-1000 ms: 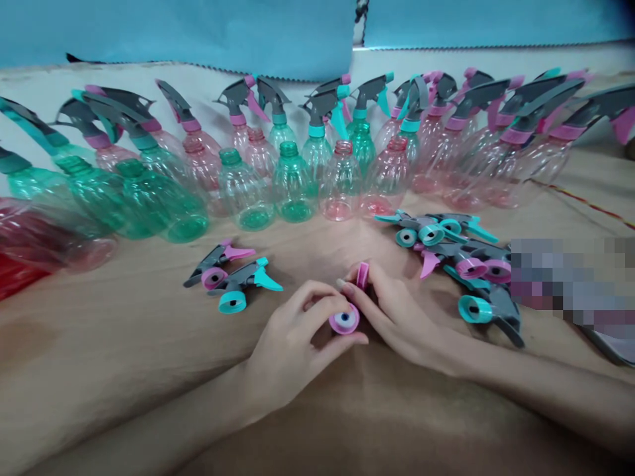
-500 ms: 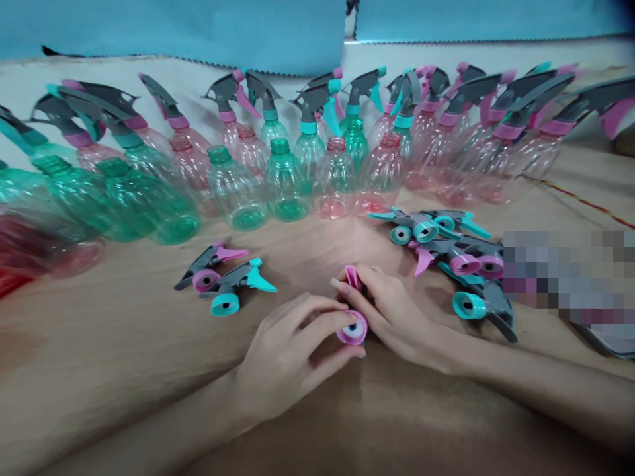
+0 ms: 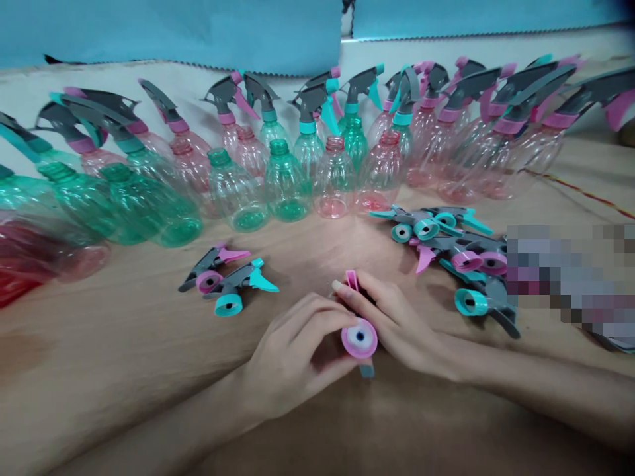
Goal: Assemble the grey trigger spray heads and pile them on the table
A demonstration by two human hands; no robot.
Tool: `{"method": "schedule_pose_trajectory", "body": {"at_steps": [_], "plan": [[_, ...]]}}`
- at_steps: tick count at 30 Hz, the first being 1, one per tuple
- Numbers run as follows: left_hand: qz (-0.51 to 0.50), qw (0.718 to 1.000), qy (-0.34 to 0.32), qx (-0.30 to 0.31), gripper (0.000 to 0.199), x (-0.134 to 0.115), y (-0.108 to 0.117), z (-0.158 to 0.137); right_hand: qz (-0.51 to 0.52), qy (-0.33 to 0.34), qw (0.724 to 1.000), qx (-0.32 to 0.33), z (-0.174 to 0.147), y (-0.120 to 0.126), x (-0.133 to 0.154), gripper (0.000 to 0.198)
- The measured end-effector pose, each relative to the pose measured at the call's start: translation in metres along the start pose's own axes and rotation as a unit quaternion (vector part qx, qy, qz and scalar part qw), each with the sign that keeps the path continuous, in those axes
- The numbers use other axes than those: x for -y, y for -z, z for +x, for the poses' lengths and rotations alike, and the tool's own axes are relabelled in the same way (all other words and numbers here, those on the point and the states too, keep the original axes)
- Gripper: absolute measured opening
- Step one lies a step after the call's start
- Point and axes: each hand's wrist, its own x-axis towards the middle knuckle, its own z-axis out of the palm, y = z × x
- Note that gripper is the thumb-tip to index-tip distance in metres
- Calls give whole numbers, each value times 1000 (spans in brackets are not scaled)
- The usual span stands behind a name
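Observation:
A grey spray trigger head with a pink collar (image 3: 359, 338) is held between my hands, its collar opening turned up toward me. White lining with a dark centre hole shows inside the collar. My left hand (image 3: 292, 354) is closed on the collar, fingertips on its upper rim and thumb below. From the other side, my right hand (image 3: 397, 324) grips the body beside the pink trigger, much of the body being hidden by its fingers. To the left lie a turquoise-collared spray head (image 3: 229, 305) and a pink-collared spray head (image 3: 209, 282).
Several loose spray heads (image 3: 466, 261) are heaped on the right of the table. Open green bottles (image 3: 288, 182) and pink bottles (image 3: 335, 178) stand behind, before a row with spray heads fitted. A twisted cord (image 3: 585, 194) and a blurred-out object (image 3: 570, 284) lie far right.
The collar has tipped further toward me and sits slightly lower, showing more of its inside. My left fingertip has moved from its middle to the rim.

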Motion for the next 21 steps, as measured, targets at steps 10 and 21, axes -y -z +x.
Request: {"method": "schedule_pose_trajectory", "body": {"at_steps": [10,21], "plan": [[-18,999,12,-47,34,-6,-3,0,-39,30,998,-34,-3,0,6,27],[52,993,79,-71,28,-5,-3,3,-180,143,973,-17,6,52,45,9]]}}
